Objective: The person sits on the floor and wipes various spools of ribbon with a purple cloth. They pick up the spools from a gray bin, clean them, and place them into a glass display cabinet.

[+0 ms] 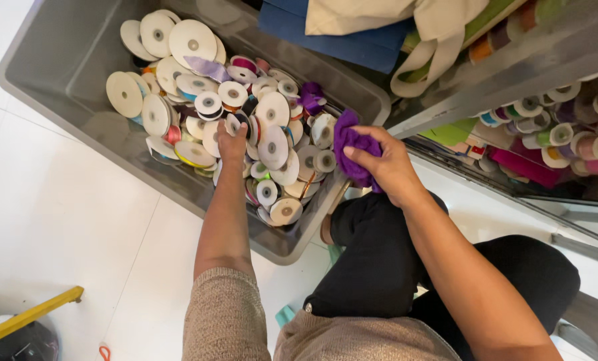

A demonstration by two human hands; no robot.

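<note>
A grey plastic bin (65, 60) on the white floor holds a heap of several ribbon spools (272, 144) with white round sides. My left hand (232, 142) reaches into the heap, its fingers buried among the spools, so what it grips is hidden. My right hand (386, 164) hovers over the bin's near right corner, closed around a bunched purple ribbon (349, 144). My knees in black trousers (379, 261) are bent just below the bin.
A second clear bin (513, 73) at the upper right holds more coloured spools (566, 137), with blue fabric (339, 33) and a beige cloth bag (426, 27) on top. A yellow bar (31, 315) lies at the lower left on the white tiled floor.
</note>
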